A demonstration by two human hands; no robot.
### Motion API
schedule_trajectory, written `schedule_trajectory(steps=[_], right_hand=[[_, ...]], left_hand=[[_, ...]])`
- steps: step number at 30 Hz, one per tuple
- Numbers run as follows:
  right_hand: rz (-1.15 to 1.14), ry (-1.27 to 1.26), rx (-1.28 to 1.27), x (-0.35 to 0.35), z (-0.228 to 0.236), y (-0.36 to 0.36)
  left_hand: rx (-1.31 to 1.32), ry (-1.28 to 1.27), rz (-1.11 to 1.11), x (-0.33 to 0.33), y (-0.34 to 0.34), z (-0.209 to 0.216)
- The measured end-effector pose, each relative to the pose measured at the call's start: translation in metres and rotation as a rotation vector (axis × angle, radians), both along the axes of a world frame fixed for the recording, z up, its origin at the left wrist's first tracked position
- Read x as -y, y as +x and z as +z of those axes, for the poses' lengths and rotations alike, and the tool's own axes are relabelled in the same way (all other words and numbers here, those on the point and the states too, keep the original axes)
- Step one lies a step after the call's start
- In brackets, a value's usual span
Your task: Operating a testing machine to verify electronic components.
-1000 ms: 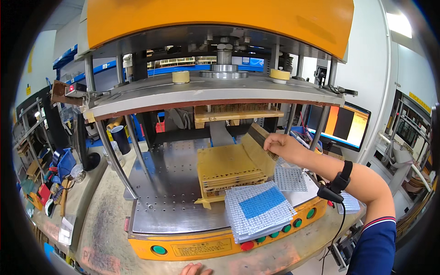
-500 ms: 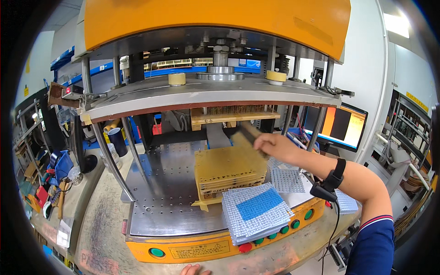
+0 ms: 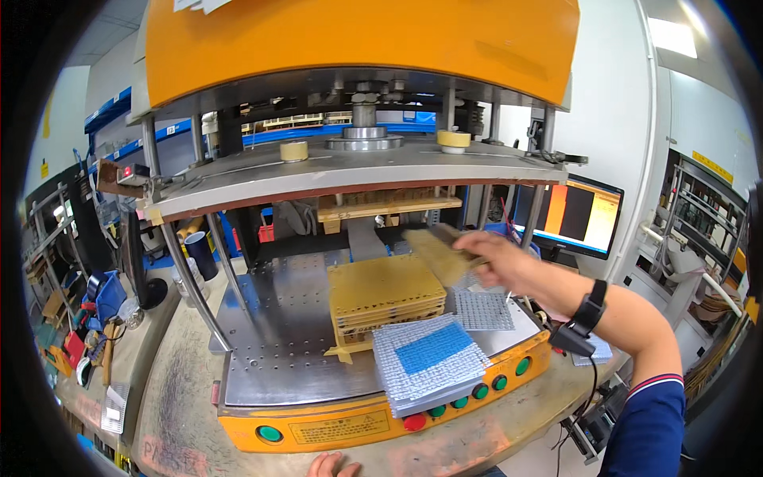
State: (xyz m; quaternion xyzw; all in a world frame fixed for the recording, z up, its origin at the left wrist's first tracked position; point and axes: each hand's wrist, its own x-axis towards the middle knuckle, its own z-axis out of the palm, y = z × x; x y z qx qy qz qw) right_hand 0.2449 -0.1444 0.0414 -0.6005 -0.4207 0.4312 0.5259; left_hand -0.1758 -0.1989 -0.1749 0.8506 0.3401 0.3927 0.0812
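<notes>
My right hand (image 3: pixel 494 256) is closed round a wide brush (image 3: pixel 439 250) with pale bristles, slightly blurred. It is above the right rear corner of a yellowish stacked-plate fixture (image 3: pixel 385 285) on the metal press bed. My left hand (image 3: pixel 334 465) shows only its fingertips, stretched out on the bench at the front edge; nothing is seen in it. In front of the fixture lies a stack of white grid-patterned panels (image 3: pixel 397 362) with a blue rectangle (image 3: pixel 434 347) on top. Another grey grid panel (image 3: pixel 486 310) lies right of the fixture, below my right hand.
The press's upper plate (image 3: pixel 358 171) hangs over the bed on metal posts, with a wooden pin board (image 3: pixel 389 208) beneath it. Green buttons (image 3: pixel 480 391) and a red button (image 3: pixel 414 422) line the orange front. A monitor (image 3: pixel 576 215) stands to the right.
My right hand, with the brush, has moved slightly right relative to the fixture. The whole view has shifted a little. My left hand stays at the front edge.
</notes>
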Motion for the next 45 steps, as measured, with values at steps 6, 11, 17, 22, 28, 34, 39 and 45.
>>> schedule_trajectory(steps=[6, 11, 17, 22, 28, 34, 39, 45], right_hand=[[0.236, 0.333, -0.518, -0.034, -0.003, -0.117], [0.094, 0.481, -0.611, -0.030, -0.009, -0.087], [-0.147, 0.636, -0.653, 0.020, -0.020, -0.004], [-0.040, 0.311, -0.336, 0.112, -0.022, 0.059], [-0.282, 0.152, 0.104, 0.203, -0.022, 0.118], [-0.402, -0.029, 0.564, 0.162, -0.033, 0.194], [-0.452, -0.057, 0.519, 0.081, -0.051, 0.263], [-0.410, -0.176, 0.800, 0.038, -0.092, 0.305]], left_hand=[[-0.029, 0.043, 0.018, 0.001, -0.001, -0.003], [-0.042, 0.071, 0.031, 0.004, 0.000, -0.007], [-0.046, 0.042, -0.032, 0.001, 0.002, -0.008], [-0.007, -0.044, -0.068, -0.001, -0.001, 0.002], [-0.025, -0.037, -0.079, 0.002, 0.012, 0.001], [-0.082, 0.053, 0.012, 0.005, 0.025, 0.000], [-0.121, 0.085, 0.063, 0.001, 0.032, -0.001], [-0.139, 0.050, 0.103, 0.001, 0.039, 0.005]])
